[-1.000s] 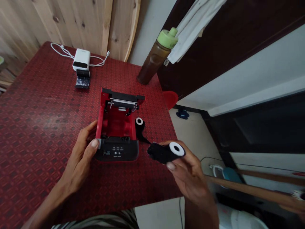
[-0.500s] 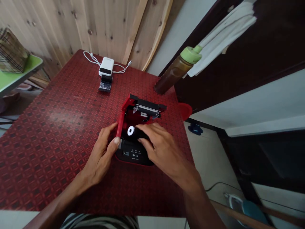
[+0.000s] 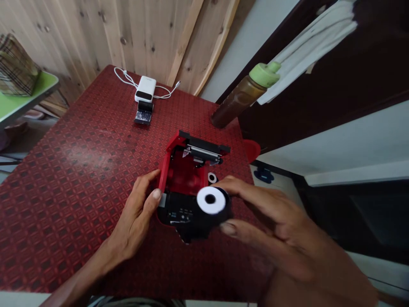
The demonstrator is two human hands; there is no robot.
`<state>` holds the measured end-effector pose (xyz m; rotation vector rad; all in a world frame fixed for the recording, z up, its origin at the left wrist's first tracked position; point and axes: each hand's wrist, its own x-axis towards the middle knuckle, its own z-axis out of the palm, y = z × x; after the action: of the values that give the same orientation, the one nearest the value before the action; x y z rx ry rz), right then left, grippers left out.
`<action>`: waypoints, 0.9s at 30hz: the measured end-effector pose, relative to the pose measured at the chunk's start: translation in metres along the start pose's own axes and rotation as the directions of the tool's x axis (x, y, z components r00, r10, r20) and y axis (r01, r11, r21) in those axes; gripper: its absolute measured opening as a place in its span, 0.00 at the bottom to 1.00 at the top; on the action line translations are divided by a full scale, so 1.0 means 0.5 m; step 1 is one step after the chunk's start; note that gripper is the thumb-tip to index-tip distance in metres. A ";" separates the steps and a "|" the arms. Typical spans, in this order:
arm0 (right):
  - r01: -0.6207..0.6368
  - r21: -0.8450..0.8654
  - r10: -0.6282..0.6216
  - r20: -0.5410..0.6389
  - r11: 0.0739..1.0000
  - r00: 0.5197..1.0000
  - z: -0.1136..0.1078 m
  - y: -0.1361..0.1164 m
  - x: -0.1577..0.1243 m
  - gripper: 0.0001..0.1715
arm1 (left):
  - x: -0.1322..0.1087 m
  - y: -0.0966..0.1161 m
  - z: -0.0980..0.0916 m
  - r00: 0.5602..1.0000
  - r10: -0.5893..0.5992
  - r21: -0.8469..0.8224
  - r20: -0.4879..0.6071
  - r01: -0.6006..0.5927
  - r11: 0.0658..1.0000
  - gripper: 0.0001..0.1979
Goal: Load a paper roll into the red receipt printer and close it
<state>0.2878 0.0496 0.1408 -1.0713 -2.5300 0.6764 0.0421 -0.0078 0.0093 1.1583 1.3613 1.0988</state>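
A red and black printer stands with its lid raised, its red inner bay in plain sight. Against its left wall rests my left hand, thumb on the front corner and fingers along the outer side. My right hand pinches a black roll between thumb and fingers, above the printer's front right. The white core end of this roll faces me, and a dark loose strip hangs below it. A second roll with a white core shows at the printer's right side, partly covered by my right hand.
A white power bank with a cable and a small black roll lie at the back of the red patterned table. A green-capped bottle stands back right, near a hanging white cloth.
My right hand has left the printer's bay, coming up and right with a roll. The second roll is newly visible; whether the held roll is the same one, I cannot tell.
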 end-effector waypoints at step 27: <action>-0.218 -0.453 0.284 0.082 0.865 0.955 0.149 0.000 0.098 0.20 | 0.002 0.002 0.000 1.000 -0.014 -0.047 0.008 0.014 0.999 0.32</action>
<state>0.2211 0.0631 0.0830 -1.5787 -2.7746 0.2435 0.0420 -0.0067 0.0104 1.1163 1.3287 1.1099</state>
